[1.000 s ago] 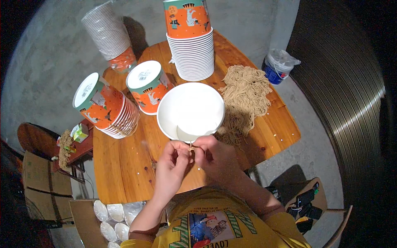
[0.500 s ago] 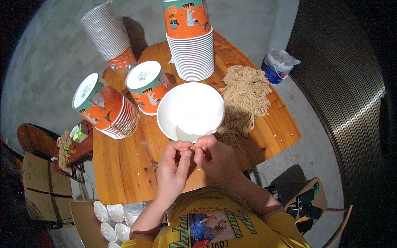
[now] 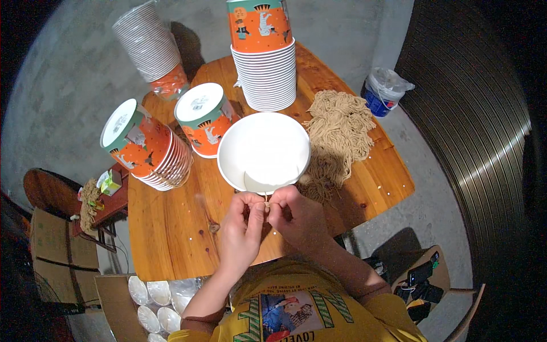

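An open paper bucket [image 3: 226, 149], white inside, sits on the wooden table in front of me with its mouth tilted my way. At its near rim, my left hand [image 3: 240, 222] and my right hand [image 3: 297, 221] meet with their fingertips pinched together. Between them is a thin beige cord [image 3: 266, 197], a short bit of which runs up to the rim. Its ends and any knot are too small to make out. A heap of beige cords [image 3: 342, 125] lies right of the bucket.
Beyond the bucket rises a tall stack of orange-and-green paper buckets [image 3: 264, 74]. An upturned bucket [image 3: 206, 122] and a shorter stack [image 3: 149, 148] are at the left. A plastic-wrapped stack [image 3: 149, 45] stands at the far left. Below the table's front edge, a carton [image 3: 119, 302] holds white cups.
Both hands stay at the near rim with fingertips pinched. The cord between them now shows more plainly as a short upright line below the rim.
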### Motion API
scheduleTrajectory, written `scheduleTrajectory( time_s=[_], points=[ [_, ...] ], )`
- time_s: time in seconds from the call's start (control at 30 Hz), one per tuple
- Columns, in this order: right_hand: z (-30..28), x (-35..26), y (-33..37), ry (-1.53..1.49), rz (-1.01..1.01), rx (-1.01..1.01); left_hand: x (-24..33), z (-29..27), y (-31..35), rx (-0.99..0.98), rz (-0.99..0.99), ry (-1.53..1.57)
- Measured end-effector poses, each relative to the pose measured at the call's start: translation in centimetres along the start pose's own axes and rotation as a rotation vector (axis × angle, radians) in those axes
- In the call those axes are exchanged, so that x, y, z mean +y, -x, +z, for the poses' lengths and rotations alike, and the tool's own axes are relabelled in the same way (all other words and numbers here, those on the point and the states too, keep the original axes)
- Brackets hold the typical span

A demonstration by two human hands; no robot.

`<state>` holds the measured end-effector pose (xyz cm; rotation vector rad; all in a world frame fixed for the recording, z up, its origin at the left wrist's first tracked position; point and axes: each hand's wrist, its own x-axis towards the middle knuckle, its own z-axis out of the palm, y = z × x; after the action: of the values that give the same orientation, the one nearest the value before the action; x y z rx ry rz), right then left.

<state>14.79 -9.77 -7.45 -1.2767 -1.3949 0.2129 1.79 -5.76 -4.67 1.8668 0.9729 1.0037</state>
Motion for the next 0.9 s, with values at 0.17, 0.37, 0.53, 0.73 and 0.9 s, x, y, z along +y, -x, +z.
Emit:
scheduleTrajectory(
  time_s=[0.17, 0.37, 0.53, 0.73, 0.9],
  points=[
    [-0.05, -0.10, -0.18, 0.066, -0.067, 0.024, -0.01, 0.10, 0.25, 0.043, 0.170, -0.183],
    [0.09, -0.21, -0.21, 0.048, -0.071, 0.049, 0.36, 0.06, 0.28, 0.054, 0.226, -0.286],
    [0.21, 0.05, -0.31, 0.043, -0.133, 0.033, 0.04, -0.04, 0.34, 0.040, 0.199, -0.242],
    [-0.15, 0.14, 0.11, -0.052, -0.016, 0.018, -0.08, 0.04, -0.18, 0.021, 0.245, -0.177],
    [-0.40, -0.41, -0.01, -0.059, -0.004, 0.006, -0.16, -0.15, -0.21, -0.026, 0.250, -0.152]
  ],
)
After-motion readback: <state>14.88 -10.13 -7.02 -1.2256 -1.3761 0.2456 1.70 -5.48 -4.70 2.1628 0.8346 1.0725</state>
